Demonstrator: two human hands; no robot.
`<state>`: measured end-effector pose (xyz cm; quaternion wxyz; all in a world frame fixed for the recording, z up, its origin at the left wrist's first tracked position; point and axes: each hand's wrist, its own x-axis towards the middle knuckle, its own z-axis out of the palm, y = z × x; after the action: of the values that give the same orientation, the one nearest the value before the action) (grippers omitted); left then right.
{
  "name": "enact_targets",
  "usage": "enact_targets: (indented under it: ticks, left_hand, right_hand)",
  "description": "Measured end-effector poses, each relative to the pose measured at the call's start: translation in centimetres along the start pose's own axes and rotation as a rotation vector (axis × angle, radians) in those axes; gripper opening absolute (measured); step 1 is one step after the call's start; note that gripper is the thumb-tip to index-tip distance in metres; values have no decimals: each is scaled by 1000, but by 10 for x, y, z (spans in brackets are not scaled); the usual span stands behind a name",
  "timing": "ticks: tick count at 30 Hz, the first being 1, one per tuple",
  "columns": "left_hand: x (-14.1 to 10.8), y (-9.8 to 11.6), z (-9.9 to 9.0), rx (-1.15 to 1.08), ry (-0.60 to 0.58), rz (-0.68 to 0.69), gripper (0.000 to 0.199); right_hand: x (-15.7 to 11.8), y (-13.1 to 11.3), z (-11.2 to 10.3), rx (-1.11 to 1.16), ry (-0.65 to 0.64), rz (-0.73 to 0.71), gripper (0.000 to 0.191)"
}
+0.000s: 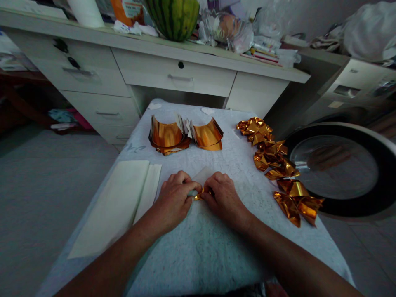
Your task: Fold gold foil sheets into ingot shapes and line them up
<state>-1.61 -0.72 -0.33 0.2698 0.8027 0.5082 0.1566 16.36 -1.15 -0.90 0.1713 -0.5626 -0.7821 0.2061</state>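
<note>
At the middle of the cloth-covered table, my left hand (pixel 177 195) and my right hand (pixel 223 198) pinch a small piece of gold foil (pixel 198 197) between them. A translucent white sheet (pixel 202 175) shows just behind the fingers. Both hands are closed, with the fingertips close together. Beyond them lie two stacks of curved gold foil sheets, one on the left (pixel 168 134) and one on the right (pixel 208 135). Folded gold foil pieces (pixel 271 153) form a row along the table's right side. White paper sheets (pixel 114 202) lie left of my left hand.
The table cloth (pixel 185 255) reaches near a white desk with drawers (pixel 176 76). On the desk top are a watermelon (pixel 175 18), plastic bags and a white roll (pixel 86 12). An open washing machine door (pixel 337 165) stands close to the table's right edge.
</note>
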Motion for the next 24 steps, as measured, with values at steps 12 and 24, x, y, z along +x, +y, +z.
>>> enact_targets:
  ticks: [12,24]
  left_hand:
    - [1,2,-2,6,0,4,24]
    - [4,6,0,72,-2,-43,25]
  right_hand:
    - [1,1,1,-26,-13,1,6]
    - [-4,-4,0,-69,2,-37,15]
